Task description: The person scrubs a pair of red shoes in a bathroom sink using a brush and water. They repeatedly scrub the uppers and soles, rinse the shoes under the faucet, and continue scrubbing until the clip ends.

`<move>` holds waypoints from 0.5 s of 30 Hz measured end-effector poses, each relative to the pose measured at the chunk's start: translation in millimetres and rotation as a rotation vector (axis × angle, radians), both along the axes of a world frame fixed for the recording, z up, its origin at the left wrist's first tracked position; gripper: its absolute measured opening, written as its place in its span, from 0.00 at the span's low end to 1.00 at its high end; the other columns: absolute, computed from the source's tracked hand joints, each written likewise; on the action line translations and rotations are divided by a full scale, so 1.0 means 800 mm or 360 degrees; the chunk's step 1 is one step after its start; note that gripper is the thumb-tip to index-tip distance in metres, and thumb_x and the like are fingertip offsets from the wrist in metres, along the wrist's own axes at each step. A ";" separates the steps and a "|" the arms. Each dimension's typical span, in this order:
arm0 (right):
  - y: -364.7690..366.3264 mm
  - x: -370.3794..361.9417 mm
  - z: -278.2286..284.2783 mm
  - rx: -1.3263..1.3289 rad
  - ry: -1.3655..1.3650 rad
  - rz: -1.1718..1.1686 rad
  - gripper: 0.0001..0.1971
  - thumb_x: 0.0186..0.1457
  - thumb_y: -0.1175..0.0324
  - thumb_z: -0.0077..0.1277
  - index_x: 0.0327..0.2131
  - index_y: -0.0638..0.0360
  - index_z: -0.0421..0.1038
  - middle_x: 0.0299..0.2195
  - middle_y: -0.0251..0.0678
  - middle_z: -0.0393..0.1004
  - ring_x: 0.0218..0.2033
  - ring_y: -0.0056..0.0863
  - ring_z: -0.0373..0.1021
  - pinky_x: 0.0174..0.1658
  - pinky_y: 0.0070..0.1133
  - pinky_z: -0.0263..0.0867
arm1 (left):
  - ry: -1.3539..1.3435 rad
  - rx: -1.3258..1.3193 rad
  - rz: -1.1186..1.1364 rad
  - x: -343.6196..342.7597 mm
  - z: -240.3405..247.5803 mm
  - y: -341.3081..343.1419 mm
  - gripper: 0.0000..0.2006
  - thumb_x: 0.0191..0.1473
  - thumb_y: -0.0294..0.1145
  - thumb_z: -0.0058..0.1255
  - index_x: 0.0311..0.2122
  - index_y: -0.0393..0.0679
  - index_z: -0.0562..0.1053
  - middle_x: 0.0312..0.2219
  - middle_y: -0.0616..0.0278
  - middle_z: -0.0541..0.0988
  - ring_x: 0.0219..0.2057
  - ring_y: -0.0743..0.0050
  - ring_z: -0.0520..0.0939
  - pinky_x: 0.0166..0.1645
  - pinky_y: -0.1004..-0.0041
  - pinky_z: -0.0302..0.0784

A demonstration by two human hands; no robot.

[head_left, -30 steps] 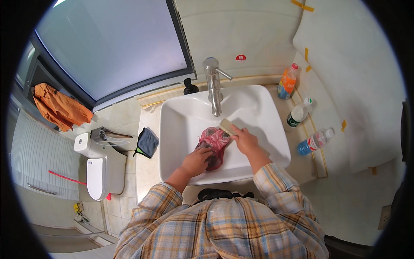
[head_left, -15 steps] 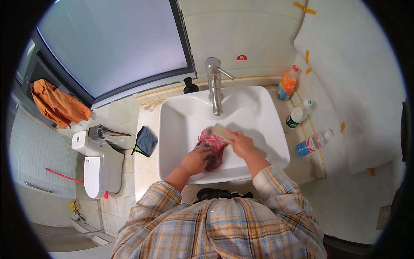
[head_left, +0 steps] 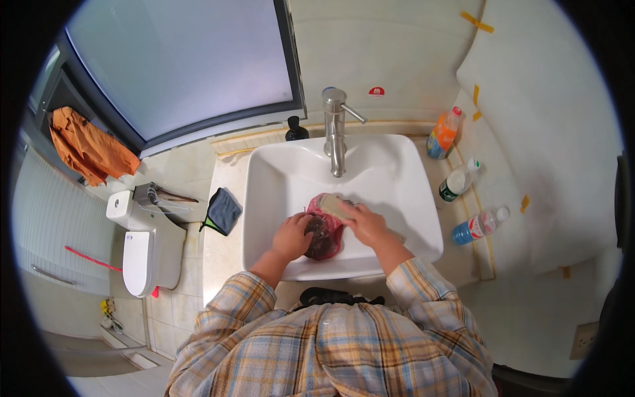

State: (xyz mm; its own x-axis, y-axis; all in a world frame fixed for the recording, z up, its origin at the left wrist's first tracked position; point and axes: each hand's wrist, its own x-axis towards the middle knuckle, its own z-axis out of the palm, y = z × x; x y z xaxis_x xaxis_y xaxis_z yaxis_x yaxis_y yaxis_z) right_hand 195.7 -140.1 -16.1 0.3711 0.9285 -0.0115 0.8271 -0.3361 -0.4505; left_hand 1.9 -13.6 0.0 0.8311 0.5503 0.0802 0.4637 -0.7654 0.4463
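Observation:
In the white sink (head_left: 271, 178) lies a soft-looking item (head_left: 324, 239), pinkish red with a dark, mottled near part; its kind is not clear. My left hand (head_left: 293, 237) grips its left side with curled fingers. My right hand (head_left: 367, 225) is closed around a pale beige, block-shaped brush (head_left: 336, 206), pressed against the item's red upper part. Bristles cannot be made out, as the brush's underside is hidden. Beyond both hands stands the metal faucet (head_left: 336, 132), its spout over the basin and its lever pointing right.
Three bottles stand along the counter's right side: an orange one (head_left: 442, 135), a green-labelled clear one (head_left: 458, 182) and one with blue liquid (head_left: 477, 226). A grey cloth (head_left: 223, 212) lies left of the sink. A black bottle (head_left: 296, 129) stands behind. Farther left is a toilet (head_left: 140, 261).
My left hand has shifted left off the item's middle, exposing more of its dark part. The brush has moved slightly and lies flatter on the item. The whole view has shifted slightly.

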 end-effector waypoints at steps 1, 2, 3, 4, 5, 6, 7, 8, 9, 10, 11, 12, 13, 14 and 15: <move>0.000 -0.007 -0.001 -0.0006 0.0015 0.0156 0.22 0.55 0.55 0.43 0.54 0.28 0.58 0.39 0.36 0.68 0.38 0.38 0.69 0.39 0.33 0.64 | 0.0038 -0.0013 0.0124 -0.002 -0.002 0.002 0.21 0.47 0.37 0.50 0.48 0.44 0.68 0.45 0.55 0.72 0.45 0.56 0.72 0.50 0.64 0.68; 0.000 -0.009 -0.001 0.0044 0.0028 0.0340 0.22 0.55 0.55 0.42 0.54 0.28 0.58 0.39 0.37 0.67 0.39 0.39 0.69 0.40 0.33 0.64 | 0.0106 -0.0147 0.0167 -0.003 -0.003 0.005 0.22 0.47 0.39 0.51 0.49 0.44 0.67 0.44 0.54 0.72 0.45 0.55 0.73 0.50 0.64 0.68; 0.001 -0.010 -0.001 0.0125 -0.0076 0.0461 0.21 0.55 0.56 0.41 0.54 0.26 0.58 0.40 0.37 0.68 0.39 0.39 0.69 0.41 0.33 0.64 | 0.0199 -0.0277 0.0214 -0.005 -0.003 0.010 0.24 0.47 0.41 0.52 0.50 0.45 0.67 0.43 0.54 0.72 0.44 0.55 0.73 0.49 0.64 0.69; 0.001 -0.006 0.000 0.0101 -0.0033 0.0268 0.21 0.55 0.56 0.41 0.54 0.26 0.59 0.40 0.37 0.68 0.39 0.38 0.69 0.41 0.33 0.64 | 0.0297 -0.0391 0.0267 -0.006 -0.003 0.013 0.26 0.46 0.43 0.52 0.51 0.45 0.66 0.43 0.53 0.73 0.43 0.55 0.74 0.49 0.64 0.69; 0.002 -0.001 0.000 -0.0004 0.0015 0.0125 0.21 0.56 0.56 0.41 0.54 0.27 0.59 0.40 0.37 0.68 0.39 0.38 0.69 0.41 0.33 0.64 | 0.0306 -0.0468 0.0286 -0.007 -0.002 0.015 0.26 0.46 0.44 0.53 0.50 0.44 0.66 0.42 0.53 0.73 0.43 0.55 0.74 0.49 0.64 0.69; 0.003 0.007 0.002 -0.0100 0.0039 -0.0038 0.21 0.56 0.56 0.41 0.54 0.28 0.59 0.40 0.37 0.68 0.39 0.38 0.69 0.40 0.33 0.65 | 0.0318 -0.0529 0.0310 -0.009 -0.001 0.017 0.26 0.46 0.45 0.53 0.49 0.43 0.66 0.42 0.53 0.73 0.43 0.55 0.74 0.48 0.64 0.69; 0.005 0.015 0.003 -0.0159 0.0020 -0.0219 0.21 0.56 0.55 0.40 0.55 0.30 0.58 0.40 0.38 0.67 0.39 0.38 0.69 0.40 0.34 0.65 | 0.0325 -0.0587 0.0332 -0.009 0.000 0.018 0.27 0.45 0.46 0.54 0.49 0.43 0.67 0.42 0.53 0.73 0.43 0.55 0.74 0.48 0.65 0.69; 0.005 0.019 0.003 -0.0142 0.0004 -0.0242 0.21 0.56 0.56 0.42 0.54 0.30 0.58 0.39 0.38 0.68 0.37 0.38 0.69 0.39 0.33 0.65 | 0.0329 -0.0604 0.0327 -0.009 0.002 0.019 0.27 0.44 0.45 0.55 0.49 0.43 0.67 0.42 0.53 0.73 0.43 0.56 0.74 0.47 0.65 0.69; 0.005 0.020 0.004 -0.0112 -0.0023 -0.0283 0.21 0.55 0.56 0.43 0.54 0.30 0.59 0.37 0.37 0.68 0.36 0.39 0.69 0.38 0.33 0.65 | 0.0331 -0.0622 0.0321 -0.008 0.004 0.020 0.27 0.43 0.45 0.56 0.49 0.44 0.67 0.41 0.53 0.73 0.43 0.57 0.74 0.47 0.65 0.70; 0.005 0.019 0.003 -0.0127 -0.0046 -0.0337 0.22 0.55 0.56 0.44 0.54 0.30 0.59 0.35 0.37 0.68 0.34 0.39 0.69 0.37 0.33 0.65 | 0.0332 -0.0631 0.0316 -0.008 0.005 0.020 0.28 0.42 0.45 0.57 0.48 0.44 0.67 0.41 0.53 0.73 0.43 0.57 0.74 0.46 0.66 0.70; 0.005 0.014 0.003 -0.0079 -0.0059 -0.0273 0.22 0.54 0.56 0.45 0.54 0.31 0.59 0.36 0.36 0.68 0.35 0.39 0.69 0.37 0.32 0.65 | 0.0308 -0.0641 0.0326 -0.007 0.007 0.020 0.28 0.41 0.45 0.58 0.48 0.45 0.67 0.40 0.53 0.74 0.42 0.57 0.75 0.46 0.65 0.71; 0.005 0.006 0.002 -0.0001 -0.0019 -0.0123 0.22 0.54 0.56 0.45 0.54 0.31 0.59 0.37 0.36 0.69 0.36 0.39 0.69 0.37 0.33 0.66 | 0.0282 -0.0644 0.0337 -0.007 0.009 0.021 0.28 0.40 0.44 0.59 0.47 0.45 0.68 0.39 0.54 0.75 0.41 0.57 0.75 0.45 0.65 0.71; 0.004 -0.004 0.001 0.0067 0.0013 0.0023 0.22 0.54 0.55 0.45 0.54 0.31 0.59 0.37 0.35 0.69 0.36 0.40 0.69 0.37 0.33 0.66 | 0.0264 -0.0648 0.0359 -0.006 0.010 0.020 0.28 0.39 0.43 0.60 0.47 0.45 0.68 0.38 0.55 0.75 0.40 0.57 0.76 0.44 0.65 0.72; 0.004 -0.012 0.000 0.0131 0.0048 0.0171 0.22 0.54 0.55 0.45 0.54 0.31 0.59 0.38 0.35 0.69 0.37 0.40 0.69 0.38 0.33 0.66 | 0.0233 -0.0660 0.0361 -0.006 0.012 0.020 0.28 0.38 0.43 0.61 0.46 0.45 0.68 0.37 0.55 0.76 0.39 0.58 0.77 0.44 0.65 0.72; 0.004 -0.018 0.000 0.0117 0.0003 0.0248 0.22 0.54 0.56 0.45 0.54 0.31 0.59 0.38 0.35 0.69 0.37 0.40 0.69 0.38 0.33 0.66 | 0.0211 -0.0671 0.0372 -0.005 0.012 0.020 0.28 0.37 0.42 0.62 0.46 0.45 0.69 0.36 0.56 0.76 0.38 0.58 0.77 0.43 0.65 0.72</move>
